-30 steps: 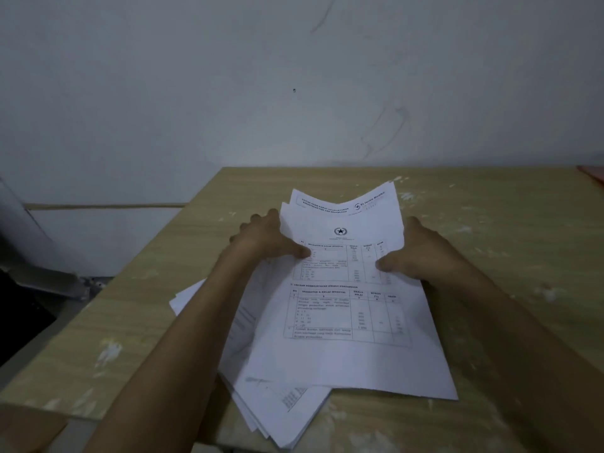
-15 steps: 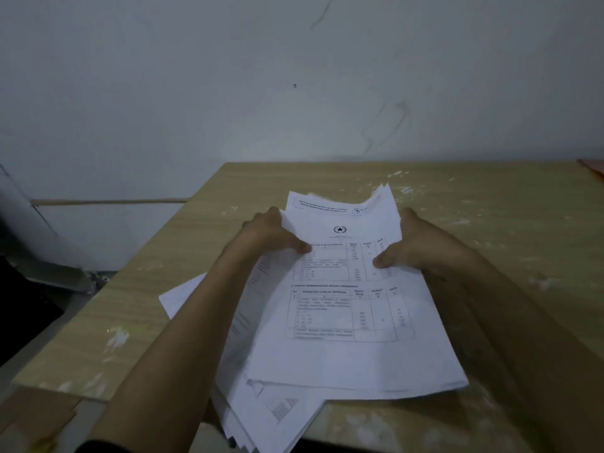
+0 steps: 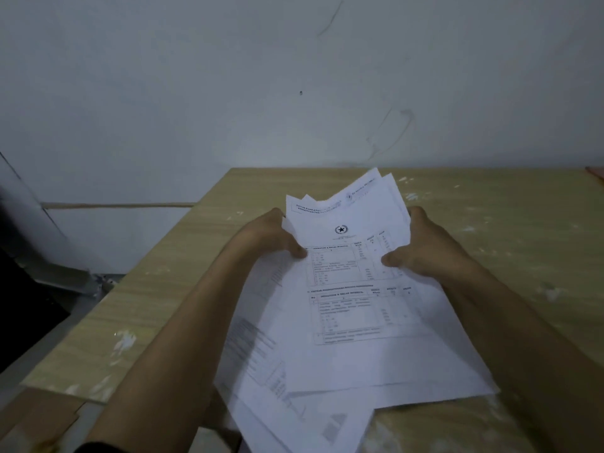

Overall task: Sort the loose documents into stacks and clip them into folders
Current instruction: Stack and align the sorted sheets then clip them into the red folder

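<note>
A loose pile of white printed documents (image 3: 353, 322) lies fanned out on the wooden table (image 3: 163, 289), its near sheets overhanging the front edge. The top sheet carries a star emblem and tables. My left hand (image 3: 274, 237) grips the pile's left side near the far end, thumb on top. My right hand (image 3: 421, 250) grips the right side, thumb pressed on the top sheet. The far ends of the sheets are lifted and bent upward between both hands. No folder or clip can be made out.
A grey-white wall (image 3: 294, 93) stands directly behind the table. The tabletop has white paint specks. A reddish object's corner (image 3: 596, 173) shows at the far right edge. Left of the table is a drop to a dark floor area and a white ledge (image 3: 114, 230).
Both hands have raised the far end of the pile, so the top sheets now bend upward. The loose sheet that stuck out at the left has been drawn in under my left arm.
</note>
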